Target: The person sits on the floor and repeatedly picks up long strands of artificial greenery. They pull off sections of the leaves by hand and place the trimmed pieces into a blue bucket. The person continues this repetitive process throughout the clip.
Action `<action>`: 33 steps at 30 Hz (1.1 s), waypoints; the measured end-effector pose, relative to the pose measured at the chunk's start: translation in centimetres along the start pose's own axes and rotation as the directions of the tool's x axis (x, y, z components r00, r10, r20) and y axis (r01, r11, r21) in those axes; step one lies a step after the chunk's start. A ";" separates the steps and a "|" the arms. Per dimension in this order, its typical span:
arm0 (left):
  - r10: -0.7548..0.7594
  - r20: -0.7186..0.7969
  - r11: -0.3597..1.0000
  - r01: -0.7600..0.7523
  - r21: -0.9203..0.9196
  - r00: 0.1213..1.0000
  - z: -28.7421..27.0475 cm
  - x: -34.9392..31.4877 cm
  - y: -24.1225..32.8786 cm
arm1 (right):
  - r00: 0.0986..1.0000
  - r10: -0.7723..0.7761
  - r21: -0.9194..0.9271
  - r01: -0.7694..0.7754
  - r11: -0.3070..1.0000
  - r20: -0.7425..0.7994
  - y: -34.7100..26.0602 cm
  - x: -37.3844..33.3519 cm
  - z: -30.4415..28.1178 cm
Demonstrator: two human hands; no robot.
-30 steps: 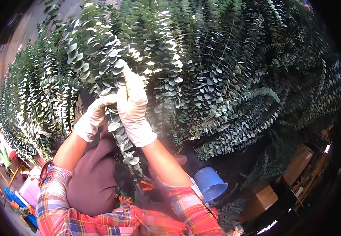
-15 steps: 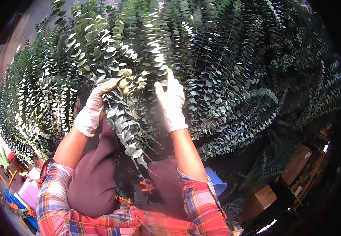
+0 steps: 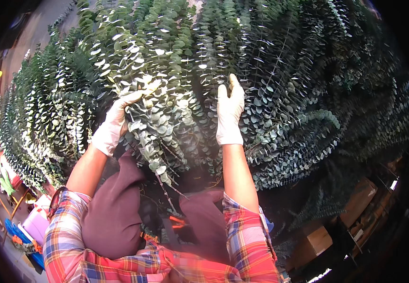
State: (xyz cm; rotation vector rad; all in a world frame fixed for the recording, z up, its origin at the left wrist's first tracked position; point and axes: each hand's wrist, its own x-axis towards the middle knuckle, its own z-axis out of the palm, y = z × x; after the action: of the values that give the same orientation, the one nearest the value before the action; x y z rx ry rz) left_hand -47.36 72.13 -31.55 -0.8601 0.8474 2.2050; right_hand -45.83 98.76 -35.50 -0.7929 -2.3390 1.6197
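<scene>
A leafy bunch of eucalyptus stems [image 3: 155, 134] is gripped in my left hand [image 3: 112, 123], which wears a pale glove. Its bare lower stems point down toward my lap, while the leafy tops spread away from me. My right hand [image 3: 231, 111], gloved too, reaches into the large bank of eucalyptus branches [image 3: 280, 101] ahead. Thumb and forefinger are apart there, near the hanging leaves, and no stem shows between them; the other fingers are partly hidden.
Something with orange handles [image 3: 178, 221] lies between my knees. At the lower right are cardboard boxes [image 3: 318, 240]. To the lower left stand a purple bin [image 3: 36, 225] and blue items [image 3: 30, 250]. More eucalyptus [image 3: 44, 113] rises at the left.
My right hand has moved right and slightly farther away, off the held bunch toward the branches on the right. My left hand keeps its grip nearly in place.
</scene>
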 end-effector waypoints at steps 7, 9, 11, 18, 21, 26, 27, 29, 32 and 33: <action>0.006 -0.043 1.000 -0.006 0.003 0.999 -0.6 -0.3 -0.3 | 0.941 0.082 -0.155 -0.032 0.987 0.328 -2.8 -1.3 5.4; -0.020 -0.079 0.999 0.022 0.036 0.997 -0.4 -0.1 -0.3 | 0.936 0.144 -0.308 -0.041 0.951 0.322 -1.4 -2.0 8.1; -0.012 -0.058 0.999 0.014 0.046 0.998 -0.4 -0.3 -0.3 | 0.903 0.194 -0.372 -0.041 0.927 0.384 -0.4 -2.1 8.7; -0.003 -0.074 0.998 0.007 0.061 0.997 -0.5 -0.7 0.0 | 0.846 0.365 0.297 -0.490 0.820 0.389 -0.9 -1.4 0.4; -0.029 -0.002 0.995 0.029 0.098 1.000 1.9 -2.1 0.4 | 0.859 0.324 0.224 -0.433 0.873 0.397 -4.9 -3.4 0.3; -0.016 -0.043 0.981 0.024 0.195 0.999 0.7 -2.1 -0.5 | 0.953 -0.181 0.166 0.143 0.976 0.241 -8.2 -8.8 5.1; 0.011 -0.018 0.978 -0.007 0.209 1.000 1.4 -2.3 -0.6 | 0.967 -0.203 0.140 0.183 0.973 0.151 -8.2 -9.4 6.0; 0.035 -0.007 0.979 -0.033 0.201 0.999 1.2 -2.4 -0.8 | 0.965 -0.261 -0.018 0.261 0.965 0.017 -8.2 -10.1 6.5; -0.063 -0.023 0.974 0.066 0.217 0.998 0.8 -2.9 -1.5 | 0.966 -0.250 -0.307 0.260 0.915 0.072 -8.1 -10.9 5.4; -0.048 -0.034 0.964 0.056 0.261 0.998 1.8 -3.5 -1.8 | 0.968 -0.229 -0.293 0.250 0.923 0.107 -7.9 -10.9 5.2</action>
State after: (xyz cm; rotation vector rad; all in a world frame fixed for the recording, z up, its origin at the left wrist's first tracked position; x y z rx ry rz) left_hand -44.59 73.46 -28.49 -0.7748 1.0880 1.9837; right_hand -41.51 86.74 -28.77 -0.4780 -2.6545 1.2234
